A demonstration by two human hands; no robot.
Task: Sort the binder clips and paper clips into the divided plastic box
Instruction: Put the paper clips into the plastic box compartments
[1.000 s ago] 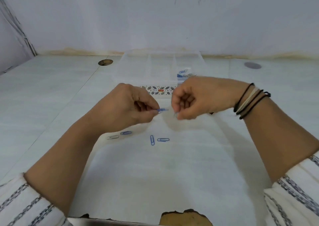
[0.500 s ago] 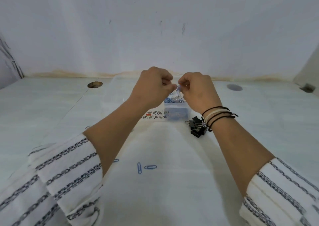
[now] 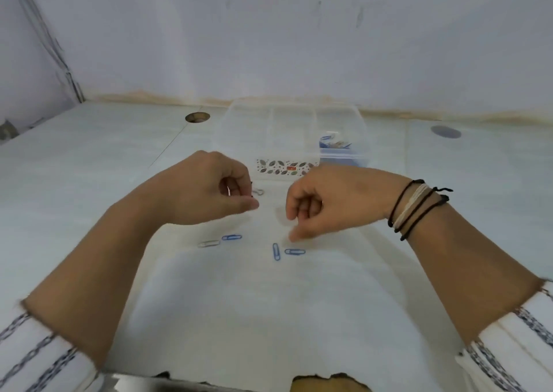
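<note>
A: Head view. Where are the clips?

B: Four loose paper clips on the white tabletop (image 3: 269, 316). White paper clip (image 3: 209, 243) and a blue paper clip (image 3: 232, 237) lie just beside each other, nearly end to end, long axes roughly left-right with the right ends tilted slightly away. Second pair right of those: one blue clip (image 3: 276, 251) with long axis running near-far, another blue clip (image 3: 295, 251) lying left-right, just beside it, forming an L.

A: Box?

B: Clear divided plastic box (image 3: 296, 113) at the far side, near the wall. Its right compartment holds a small heap of blue and metal clips (image 3: 333, 144); individual orientations too small to tell. Other compartments look bare.

A: Hands?

B: Left hand (image 3: 209, 191) curled, thumb and fingers pinched around something small; a silver wire loop (image 3: 258, 192) pokes out at the fingertips, can't tell what kind of clip. Right hand (image 3: 332, 201) loosely fisted, nothing visible in it, one finger extended down, just above the L-shaped pair. Motion blur on both. Cord bracelets (image 3: 416, 209) on the right wrist.
</note>
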